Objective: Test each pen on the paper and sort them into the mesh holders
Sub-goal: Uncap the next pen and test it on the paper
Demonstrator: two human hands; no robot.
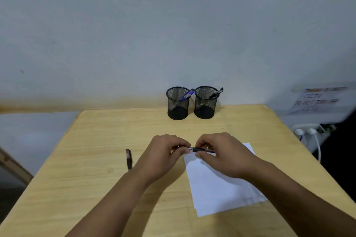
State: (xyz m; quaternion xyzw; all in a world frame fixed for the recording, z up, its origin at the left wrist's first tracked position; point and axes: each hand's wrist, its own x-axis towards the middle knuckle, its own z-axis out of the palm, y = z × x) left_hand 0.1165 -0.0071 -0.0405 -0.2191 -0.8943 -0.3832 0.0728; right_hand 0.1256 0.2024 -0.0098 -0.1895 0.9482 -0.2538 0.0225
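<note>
Over the top edge of the white paper (215, 184), my right hand (223, 154) grips a black pen (200, 149) held level. My left hand (163, 152) pinches that pen's left end, where a silver tip shows; whether a cap is in those fingers is hidden. A second dark pen (128, 158) lies on the wooden table (96, 150) left of my left hand. At the table's back stand two black mesh holders. The left holder (177, 104) has a blue pen (186, 95) in it. The right holder (205, 103) has a black pen (216, 93).
A wall rises just behind the holders. Off the table's right edge are a white power strip with plugs (308, 131) and a paper notice (317, 100). A wooden frame piece (13, 167) shows at the far left.
</note>
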